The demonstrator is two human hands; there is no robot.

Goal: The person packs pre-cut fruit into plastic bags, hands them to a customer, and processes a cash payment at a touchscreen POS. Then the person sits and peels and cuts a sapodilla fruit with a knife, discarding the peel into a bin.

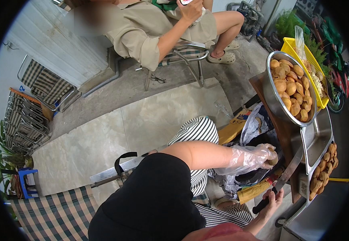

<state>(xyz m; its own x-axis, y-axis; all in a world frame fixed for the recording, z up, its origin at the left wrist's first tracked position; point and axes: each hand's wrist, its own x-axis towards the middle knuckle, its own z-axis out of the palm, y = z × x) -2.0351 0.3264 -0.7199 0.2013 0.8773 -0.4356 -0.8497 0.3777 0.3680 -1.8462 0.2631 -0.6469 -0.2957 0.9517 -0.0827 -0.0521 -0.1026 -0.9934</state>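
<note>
In my left hand [260, 153], which wears a clear plastic glove, sits a round brown fruit [272, 157], possibly a sapodilla. The glove hides part of it. Bare, my right hand [273, 204] grips the black handle of a long-bladed knife [288, 172]. Its blade points away from me, over the edge of a brown wooden board [289, 141]. Below my left hand is a dark bag [251, 177] with crumpled paper and cardboard around it. A steel bowl [267, 87] heaped with peeled, similar-looking fruits [292, 89] stands on the board's far left end.
Beyond the board are a steel tray [321, 129] and several brown fruits [323, 171] on the steel counter. A yellow plastic basket [289, 45] sits behind the bowl. Another person [144, 30] sits on a chair to my left. Folded checked chairs [26, 120] lean behind me.
</note>
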